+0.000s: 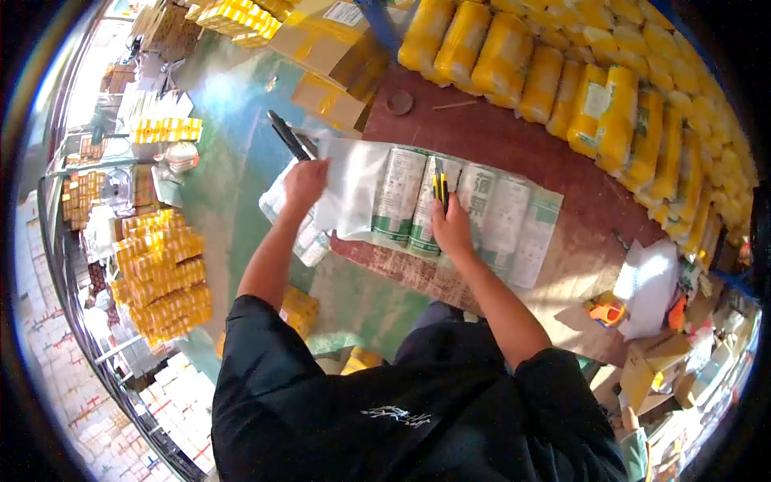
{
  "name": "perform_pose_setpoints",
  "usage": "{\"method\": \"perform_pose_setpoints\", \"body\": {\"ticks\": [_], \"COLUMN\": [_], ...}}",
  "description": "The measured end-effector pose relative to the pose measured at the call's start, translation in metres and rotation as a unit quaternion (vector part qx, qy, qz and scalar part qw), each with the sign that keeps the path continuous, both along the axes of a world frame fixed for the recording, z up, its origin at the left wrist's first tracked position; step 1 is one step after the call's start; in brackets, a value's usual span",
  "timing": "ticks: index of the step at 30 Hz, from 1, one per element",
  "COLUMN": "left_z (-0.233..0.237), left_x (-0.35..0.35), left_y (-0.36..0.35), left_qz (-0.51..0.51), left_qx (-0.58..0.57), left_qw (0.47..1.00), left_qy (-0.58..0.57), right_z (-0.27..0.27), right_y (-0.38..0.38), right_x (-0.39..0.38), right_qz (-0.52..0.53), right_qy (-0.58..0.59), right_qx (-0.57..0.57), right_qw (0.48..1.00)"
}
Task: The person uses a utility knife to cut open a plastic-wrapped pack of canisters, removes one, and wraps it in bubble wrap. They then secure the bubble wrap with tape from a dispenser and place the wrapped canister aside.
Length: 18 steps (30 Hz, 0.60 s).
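Note:
My left hand [305, 186] is closed around a long black tool [287, 136] that points up and to the left; its exact kind does not show. Beside that hand lies the loose, clear end of a long plastic bag [351, 189]. The bag's other part wraps several white packs with green print [397, 193], side by side on the table. Over these packs, my right hand [452, 225] is closed on a slim yellow-and-black tool [440, 186] with its tip upward. I cannot make out whether it is a cutter or scissors.
The reddish-brown table [590, 205] carries a round dark item [399, 102] and a thin stick [454, 105]. Yellow-wrapped packs [502, 68] are piled along its far and right sides. Cardboard boxes [325, 40] stand behind, more yellow bundles [165, 277] at left. An orange tape dispenser [606, 310] lies right.

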<state>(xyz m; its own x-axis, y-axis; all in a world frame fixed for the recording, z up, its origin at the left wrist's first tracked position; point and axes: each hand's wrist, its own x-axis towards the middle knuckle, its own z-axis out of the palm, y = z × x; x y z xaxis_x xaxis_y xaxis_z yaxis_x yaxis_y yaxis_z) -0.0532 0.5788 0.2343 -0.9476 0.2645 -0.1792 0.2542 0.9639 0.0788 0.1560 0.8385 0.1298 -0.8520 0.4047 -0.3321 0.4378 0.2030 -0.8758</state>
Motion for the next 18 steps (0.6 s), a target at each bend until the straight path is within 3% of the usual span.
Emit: {"method": "perform_pose_setpoints", "body": {"ticks": [4,5,6,8,10,11,14,15,17,18], "left_z": [-0.008,-0.016,-0.008,-0.015,-0.013,-0.031,-0.026,-0.019,-0.051,-0.075], "left_x": [-0.002,-0.004,-0.005,0.013,0.030,0.039,0.111,0.132,0.160,0.166], "left_y": [-0.083,-0.100,-0.103,-0.089,-0.046,-0.027,0.099,0.140,0.199,0.220], "left_qz": [0.112,0.136,0.173,0.196,0.189,0.117,0.067,0.039,0.013,0.017], "left_qx": [-0.021,-0.039,-0.059,0.004,0.091,0.137,0.361,0.337,0.409,0.377], "left_qw": [0.992,0.988,0.983,0.971,0.952,0.949,0.930,0.939,0.910,0.925], "left_qy": [0.051,0.060,-0.009,0.141,0.224,0.260,0.001,-0.051,-0.068,-0.045], "right_z": [0.058,0.057,0.055,0.059,0.077,0.078,0.071,0.054,0.035,0.030], "right_y": [0.022,0.027,0.035,0.054,0.075,0.085,0.126,0.141,0.173,0.191], "right_x": [0.028,0.041,0.054,0.077,0.093,0.101,0.119,0.124,0.126,0.120], "right_qz": [0.006,0.009,0.011,0.005,-0.017,-0.018,-0.005,0.009,0.036,0.051], "right_qy": [-0.034,-0.032,-0.029,-0.036,-0.055,-0.059,-0.048,-0.028,-0.017,-0.027], "right_qx": [-0.127,-0.107,-0.087,-0.076,-0.095,-0.080,-0.015,0.019,0.070,0.086], "right_qw": [0.991,0.994,0.996,0.996,0.994,0.995,0.999,0.999,0.997,0.995]}}
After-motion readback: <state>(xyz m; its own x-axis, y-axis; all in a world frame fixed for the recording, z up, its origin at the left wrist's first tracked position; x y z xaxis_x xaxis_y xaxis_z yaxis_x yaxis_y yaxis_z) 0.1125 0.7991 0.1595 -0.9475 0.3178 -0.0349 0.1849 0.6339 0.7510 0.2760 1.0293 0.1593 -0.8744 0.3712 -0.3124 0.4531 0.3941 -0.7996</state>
